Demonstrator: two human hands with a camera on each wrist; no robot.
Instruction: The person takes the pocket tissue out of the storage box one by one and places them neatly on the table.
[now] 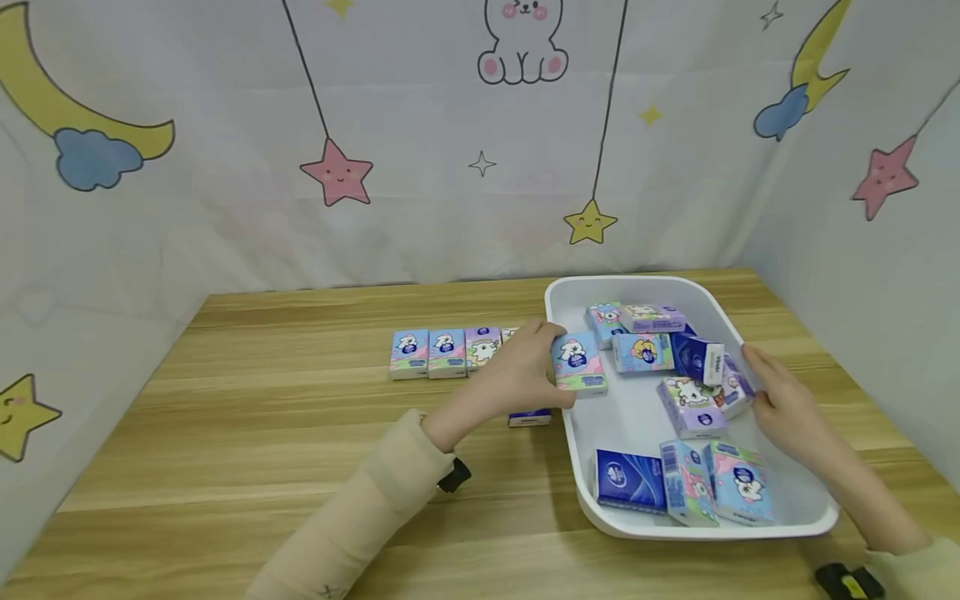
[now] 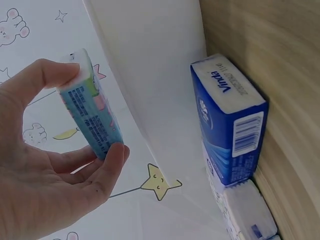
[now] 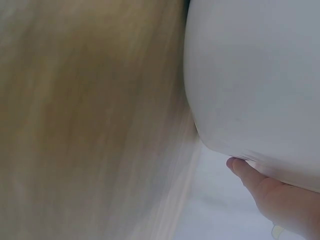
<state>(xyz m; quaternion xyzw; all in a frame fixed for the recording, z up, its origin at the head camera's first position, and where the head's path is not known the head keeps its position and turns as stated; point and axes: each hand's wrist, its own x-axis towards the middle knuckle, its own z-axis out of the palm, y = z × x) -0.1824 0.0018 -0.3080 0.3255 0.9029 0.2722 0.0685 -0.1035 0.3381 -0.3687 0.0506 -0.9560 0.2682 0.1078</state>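
Note:
My left hand (image 1: 521, 375) pinches a small light-blue pack of tissues (image 1: 579, 362), printed with a white cartoon animal, over the left rim of a white plastic tub (image 1: 697, 531). In the left wrist view, thumb and fingers grip this pack (image 2: 92, 112) at its two ends. Across the tub, my right hand (image 1: 795, 412) holds the right rim, fingers outside and thumb on the inner side. The right wrist view shows fingers (image 3: 247, 172) against the tub's outer wall (image 3: 250, 90). Inside the tub lie several tissue packs, some cartoon-printed (image 1: 693, 408), some dark blue (image 1: 630, 481).
Left of the tub, several cartoon tissue packs (image 1: 408, 354) stand in a row on the wooden table (image 1: 285, 433), partly hidden behind my left hand. A dark blue Vinda pack (image 2: 230, 120) sits close to the tub's left wall. A printed white curtain (image 1: 420, 225) encloses the table.

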